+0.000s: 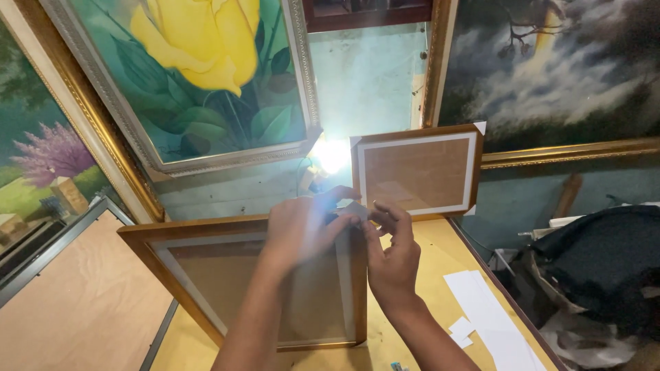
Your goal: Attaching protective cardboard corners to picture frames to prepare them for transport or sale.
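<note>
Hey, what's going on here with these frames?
A person is working at a yellow table. Both hands meet at the top right corner of a brown wooden frame lying there. The left hand rests over the corner, and the right hand pinches a small pale piece against it; what that piece is cannot be told. A smaller frame with white corner pieces leans against the wall behind. White paper strips lie at the right, and paintings hang around.

That brown wooden picture frame (206, 275) is lying back-side up on the yellow table, kinda skewed, with a small white corner piece (355, 209) pinched at its top right corner.
</note>
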